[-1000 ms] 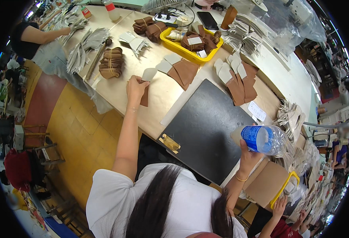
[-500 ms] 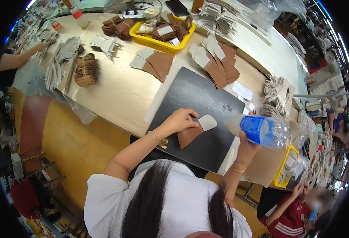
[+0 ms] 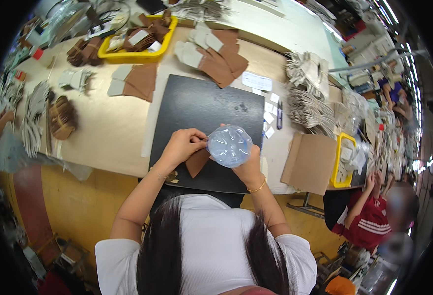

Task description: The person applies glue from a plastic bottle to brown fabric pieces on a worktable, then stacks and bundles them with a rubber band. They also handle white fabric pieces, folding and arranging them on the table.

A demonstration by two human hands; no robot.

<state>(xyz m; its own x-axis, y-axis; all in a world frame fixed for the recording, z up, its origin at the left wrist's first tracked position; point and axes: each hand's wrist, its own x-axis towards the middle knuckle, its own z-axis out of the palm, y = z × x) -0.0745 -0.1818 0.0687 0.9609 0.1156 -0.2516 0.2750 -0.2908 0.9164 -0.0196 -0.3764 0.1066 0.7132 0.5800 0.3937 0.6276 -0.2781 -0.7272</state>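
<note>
My left hand (image 3: 183, 146) pinches the edge of a brown leather piece (image 3: 196, 163) over a black cutting mat (image 3: 204, 101). The piece's pale grey end is hidden now. In my right hand (image 3: 250, 168) is a clear plastic bottle (image 3: 230, 146), tipped so that its base faces up. The bottle's neck and whatever lies under it are out of sight. Beyond the mat lie a stack of brown and grey leather pieces (image 3: 221, 64) and a smaller pile of similar pieces (image 3: 140, 82).
A yellow tray (image 3: 173, 37) of brown bundles stands at the back left. White slips (image 3: 269, 118) and a purple pen (image 3: 279, 116) lie right of the mat, near grey bundles (image 3: 307, 110) and a cardboard piece (image 3: 310, 162). A co-worker in red (image 3: 366, 221) sits at the right.
My right hand has brought the bottle leftward over the mat and tipped its base upward, beside my left hand. The view has turned; my left hand still pinches the leather piece.
</note>
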